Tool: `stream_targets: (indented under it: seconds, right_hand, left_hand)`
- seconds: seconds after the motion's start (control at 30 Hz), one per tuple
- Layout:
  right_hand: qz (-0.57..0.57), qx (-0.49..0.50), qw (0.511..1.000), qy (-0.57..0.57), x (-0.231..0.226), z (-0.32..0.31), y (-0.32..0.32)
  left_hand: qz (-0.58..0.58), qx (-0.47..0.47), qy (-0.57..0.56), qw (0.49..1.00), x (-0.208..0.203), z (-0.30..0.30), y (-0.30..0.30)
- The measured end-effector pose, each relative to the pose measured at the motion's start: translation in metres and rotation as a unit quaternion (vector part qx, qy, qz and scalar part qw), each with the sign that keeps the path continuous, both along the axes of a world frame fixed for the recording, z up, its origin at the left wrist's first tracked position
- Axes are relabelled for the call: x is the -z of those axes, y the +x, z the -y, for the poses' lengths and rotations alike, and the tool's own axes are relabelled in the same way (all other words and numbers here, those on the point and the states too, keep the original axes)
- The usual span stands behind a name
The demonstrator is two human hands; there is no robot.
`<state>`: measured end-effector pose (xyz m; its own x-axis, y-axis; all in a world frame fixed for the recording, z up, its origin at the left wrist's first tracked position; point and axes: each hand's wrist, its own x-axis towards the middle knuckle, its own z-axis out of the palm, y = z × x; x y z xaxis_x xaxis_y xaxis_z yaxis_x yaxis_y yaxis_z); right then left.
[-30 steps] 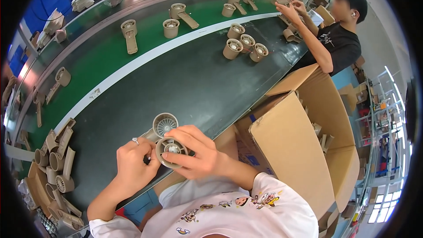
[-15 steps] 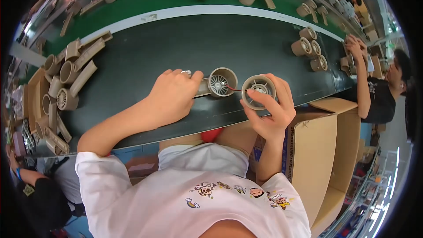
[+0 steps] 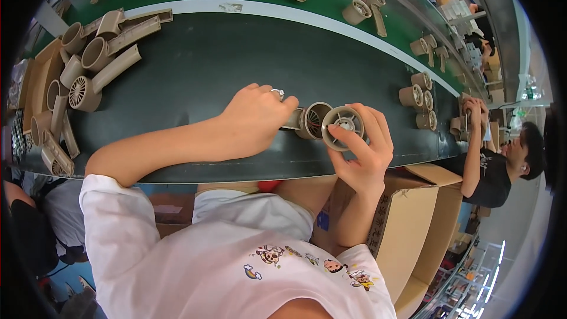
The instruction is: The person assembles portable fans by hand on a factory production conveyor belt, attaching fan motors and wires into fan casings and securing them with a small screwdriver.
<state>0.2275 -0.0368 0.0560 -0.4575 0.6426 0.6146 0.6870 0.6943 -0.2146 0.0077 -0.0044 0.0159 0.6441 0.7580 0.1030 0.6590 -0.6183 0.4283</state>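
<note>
From where I stand, the left hand [image 3: 253,119] is curled over the short handle of a beige housing [image 3: 310,121], its round open cup poking out just right of that grip. The right hand [image 3: 367,162] has thumb and fingers pinched around a beige fan unit [image 3: 346,123], tilted so its spoked face shows, right beside the cup's rim. Both are over the dark worktable [image 3: 224,59]. Well left of the left hand lies a pile of housings [image 3: 86,94]; off to the right hand's right stand more fan units [image 3: 409,95], with a cardboard box [image 3: 407,224] nearer the person's body.
</note>
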Motion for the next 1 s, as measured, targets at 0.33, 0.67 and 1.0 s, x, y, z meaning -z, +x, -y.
stream_targets:
  seconds: [0.33,0.67,1.0]
  right_hand:
    - [0.024,-0.052,0.997,-0.045,-0.002,-0.010,-0.008]
    - [-0.015,-0.065,0.987,-0.145,-0.007,-0.009,-0.006]
    - [-0.441,-0.107,0.846,-0.278,0.045,-0.011,-0.006]
  left_hand:
    - [0.171,0.029,0.044,0.984,0.017,0.004,0.010]
    - [0.147,-0.010,-0.107,0.983,0.011,0.002,0.011]
    - [0.200,-0.029,-0.076,0.976,0.016,0.005,0.012]
